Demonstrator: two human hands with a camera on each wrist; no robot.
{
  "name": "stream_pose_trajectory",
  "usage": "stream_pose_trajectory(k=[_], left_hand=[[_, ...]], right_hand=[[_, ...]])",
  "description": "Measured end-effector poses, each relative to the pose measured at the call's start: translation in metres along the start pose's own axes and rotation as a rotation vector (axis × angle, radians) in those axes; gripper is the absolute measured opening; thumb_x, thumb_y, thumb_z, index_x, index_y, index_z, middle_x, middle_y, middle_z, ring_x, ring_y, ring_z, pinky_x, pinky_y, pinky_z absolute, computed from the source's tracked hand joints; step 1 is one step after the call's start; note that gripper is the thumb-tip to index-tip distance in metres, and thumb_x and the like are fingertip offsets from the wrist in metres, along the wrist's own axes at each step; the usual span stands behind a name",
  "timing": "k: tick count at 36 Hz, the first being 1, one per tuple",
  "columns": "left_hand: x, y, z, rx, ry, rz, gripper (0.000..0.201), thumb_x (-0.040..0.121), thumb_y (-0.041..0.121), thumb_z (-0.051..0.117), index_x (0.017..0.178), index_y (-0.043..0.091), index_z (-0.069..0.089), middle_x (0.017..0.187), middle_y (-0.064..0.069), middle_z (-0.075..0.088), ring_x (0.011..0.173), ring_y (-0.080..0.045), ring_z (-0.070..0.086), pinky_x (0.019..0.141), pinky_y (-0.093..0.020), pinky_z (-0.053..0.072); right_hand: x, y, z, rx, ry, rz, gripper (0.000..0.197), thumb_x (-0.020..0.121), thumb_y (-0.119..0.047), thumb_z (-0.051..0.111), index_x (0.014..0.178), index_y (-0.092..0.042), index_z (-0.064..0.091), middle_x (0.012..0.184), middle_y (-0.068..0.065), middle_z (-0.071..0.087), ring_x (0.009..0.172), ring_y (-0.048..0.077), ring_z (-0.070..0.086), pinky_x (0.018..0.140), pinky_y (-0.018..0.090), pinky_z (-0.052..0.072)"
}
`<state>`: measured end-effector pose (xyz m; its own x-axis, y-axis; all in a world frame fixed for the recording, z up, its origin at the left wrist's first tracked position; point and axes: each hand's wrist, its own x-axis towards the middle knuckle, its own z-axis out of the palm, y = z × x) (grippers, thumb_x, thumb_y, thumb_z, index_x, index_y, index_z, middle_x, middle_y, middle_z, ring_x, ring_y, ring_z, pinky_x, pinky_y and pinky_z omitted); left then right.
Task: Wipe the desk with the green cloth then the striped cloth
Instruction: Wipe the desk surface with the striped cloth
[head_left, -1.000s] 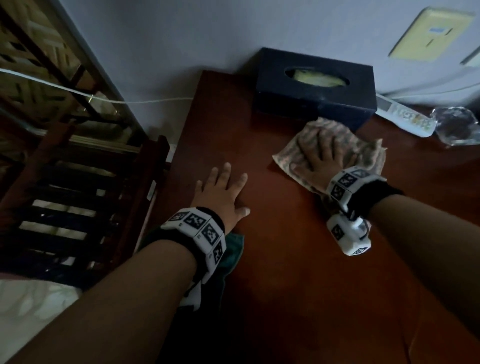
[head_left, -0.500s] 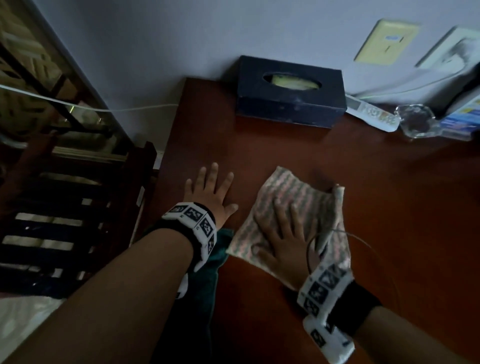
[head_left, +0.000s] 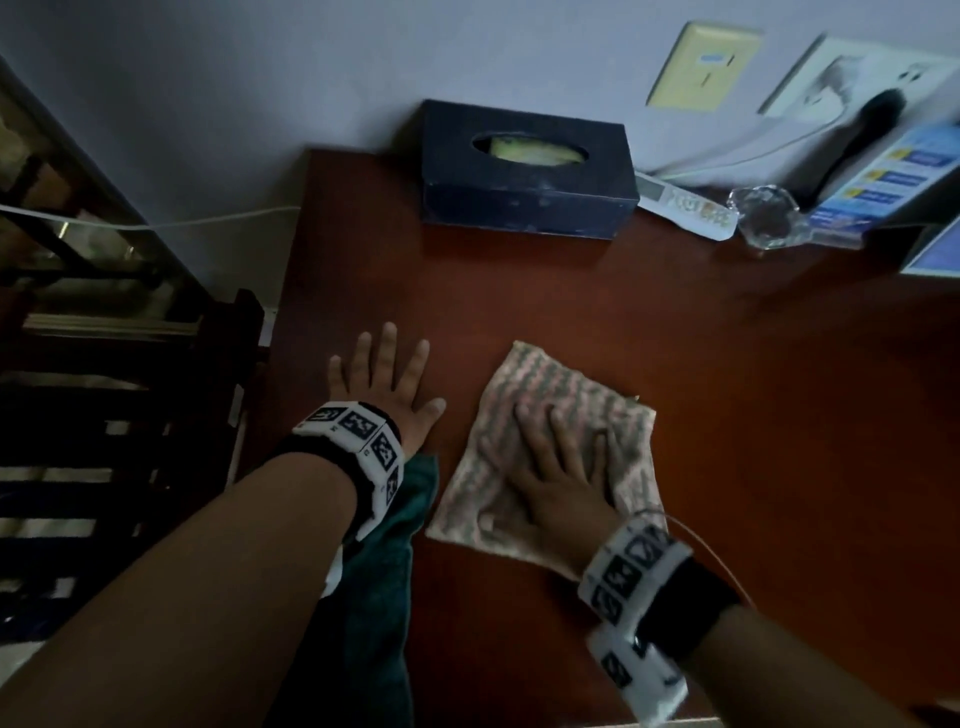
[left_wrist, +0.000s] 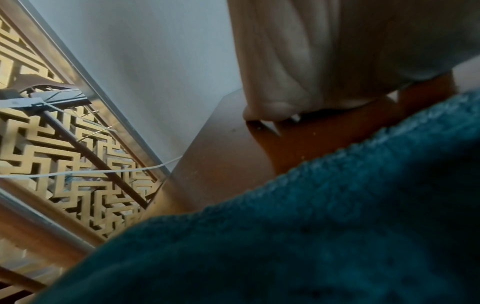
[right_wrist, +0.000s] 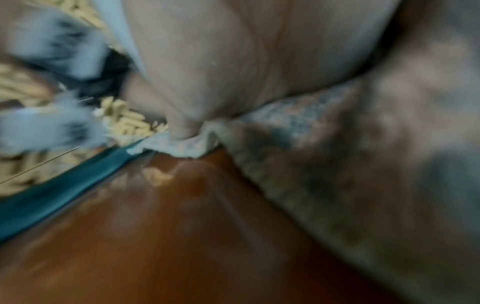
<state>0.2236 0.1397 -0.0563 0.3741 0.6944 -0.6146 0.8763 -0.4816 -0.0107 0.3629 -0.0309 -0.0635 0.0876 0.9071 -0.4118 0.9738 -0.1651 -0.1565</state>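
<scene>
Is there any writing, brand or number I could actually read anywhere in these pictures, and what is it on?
No text can be read.
Leaflet against the wall: blue and yellow bands of print, too small and blurred.
Remote control on the desk: button markings blurred.
Yellow wall plate: a small blue mark, no letters legible.
Wrist bands by the left hand and right hand: black-and-white square codes, not words.
Tissue box: no visible label.

Striped cloth (head_left: 561, 395) flat mid-desk (head_left: 727, 415); green cloth (head_left: 384, 571) left edge.
</scene>
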Motion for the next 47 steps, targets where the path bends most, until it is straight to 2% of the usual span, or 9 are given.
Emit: stream_pose_trajectory(k=[8,16,21,26,31,33,38,44,47], left_hand=[[-0.001,0.002,-0.001,-0.006,0.005,-0.008,0.065,0.094,0.060,0.008,0.140,0.036,-0.031,0.149,-0.001,-0.039,0.141,-0.027,-0.026,0.115,-0.051,-0.008],[-0.002,0.003,0.000,0.015,0.033,-0.023,0.065,0.095,0.060,0.009,0.143,0.035,-0.027,0.151,-0.001,-0.034,0.143,-0.027,-0.022,0.116,-0.050,-0.006],[-0.005,0.006,0.002,0.009,0.091,-0.028,0.066,0.095,0.059,0.013,0.146,0.034,-0.020,0.154,-0.002,-0.028,0.144,-0.027,-0.018,0.117,-0.049,-0.003],[-0.010,0.013,-0.004,0.091,0.093,-0.075,0.066,0.096,0.058,0.012,0.148,0.030,-0.018,0.156,-0.006,-0.022,0.145,-0.028,-0.011,0.116,-0.051,0.000],[-0.019,0.041,-0.028,0.196,0.179,-0.086,0.055,0.099,0.044,0.022,0.147,0.018,0.016,0.156,-0.009,0.006,0.145,-0.028,0.001,0.113,-0.059,0.003],[-0.023,0.060,-0.035,0.147,0.212,-0.056,0.052,0.099,0.039,0.025,0.146,0.018,0.017,0.156,-0.009,0.007,0.145,-0.028,0.000,0.113,-0.059,0.002],[-0.022,0.110,-0.028,0.078,0.205,0.072,0.060,0.100,0.038,0.022,0.150,0.023,-0.008,0.158,-0.005,-0.016,0.145,-0.026,-0.013,0.114,-0.057,-0.004],[-0.013,0.142,-0.010,0.030,0.056,0.121,0.062,0.100,0.045,0.016,0.148,0.026,-0.019,0.154,-0.003,-0.029,0.143,-0.022,-0.022,0.113,-0.056,-0.009],[-0.009,0.141,-0.005,0.020,0.029,0.130,0.063,0.100,0.047,0.012,0.145,0.026,-0.025,0.151,-0.003,-0.035,0.141,-0.022,-0.027,0.114,-0.055,-0.009]], right_hand=[[0.045,0.005,-0.018,0.059,0.014,0.147,0.071,0.082,-0.074,0.028,0.137,-0.059,-0.015,0.147,-0.013,-0.039,0.134,0.022,-0.040,0.099,0.064,-0.028],[-0.007,-0.021,0.010,0.094,0.123,0.077,0.074,0.083,-0.071,0.036,0.139,-0.058,-0.011,0.150,-0.012,-0.035,0.135,0.020,-0.038,0.100,0.065,-0.024],[-0.057,-0.029,0.031,0.057,0.130,0.012,0.075,0.076,-0.075,0.040,0.144,-0.054,0.014,0.160,-0.002,0.003,0.145,0.031,-0.002,0.100,0.068,0.001],[-0.103,-0.018,0.050,0.060,0.101,-0.021,0.068,0.078,-0.077,0.038,0.141,-0.052,0.029,0.156,0.000,0.023,0.142,0.033,0.021,0.102,0.066,0.017],[-0.135,0.018,0.064,0.043,0.036,0.012,0.073,0.069,-0.077,0.049,0.136,-0.053,0.038,0.151,0.000,0.035,0.140,0.029,0.025,0.107,0.056,0.008],[-0.142,0.036,0.064,0.016,0.004,0.032,0.074,0.068,-0.078,0.048,0.137,-0.052,0.038,0.151,0.001,0.036,0.141,0.030,0.023,0.106,0.055,0.005],[-0.142,0.077,0.053,0.004,-0.068,0.143,0.081,0.072,-0.083,0.039,0.143,-0.050,0.023,0.155,0.002,0.026,0.142,0.032,0.017,0.101,0.059,0.010],[-0.112,0.091,0.031,-0.019,-0.111,0.210,0.079,0.076,-0.082,0.030,0.146,-0.048,0.015,0.157,0.002,0.019,0.141,0.035,0.016,0.101,0.060,0.006],[-0.090,0.098,0.016,-0.012,-0.061,0.159,0.070,0.081,-0.079,0.024,0.141,-0.056,-0.006,0.159,-0.002,-0.009,0.144,0.032,-0.009,0.103,0.064,-0.008]])
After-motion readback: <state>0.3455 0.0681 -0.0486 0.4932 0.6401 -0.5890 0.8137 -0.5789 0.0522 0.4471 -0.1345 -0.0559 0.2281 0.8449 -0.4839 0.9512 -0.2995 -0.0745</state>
